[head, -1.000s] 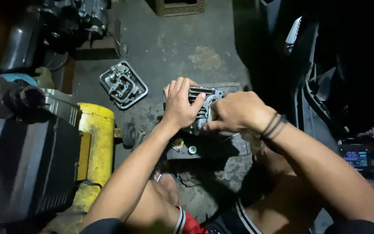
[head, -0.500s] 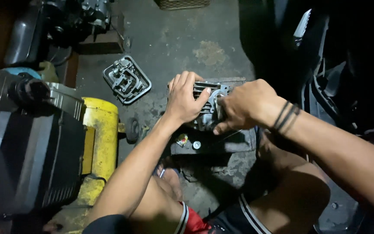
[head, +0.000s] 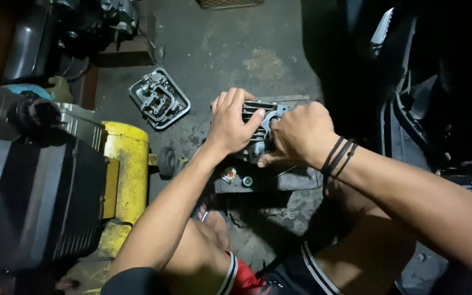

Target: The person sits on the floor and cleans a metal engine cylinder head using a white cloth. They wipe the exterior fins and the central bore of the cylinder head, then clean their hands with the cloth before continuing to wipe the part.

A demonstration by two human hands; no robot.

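Oil-stained concrete floor point(head: 230, 54), both hands on finned engine cylinder point(head: 263, 117).
Left hand point(head: 233, 123) clamps cylinder's 9 o'clock side; right hand point(head: 299, 134) fisted at 3 o'clock, contents unclear; metal cover point(head: 158, 98) at 10.

One view only, worn on the head and tipped steeply down at the stained concrete floor point(head: 219, 49). It sits close, at arm's length: both forearms run up from the bottom edge to mid-frame. The top of the picture faces away from the person. No second view shares the scene.
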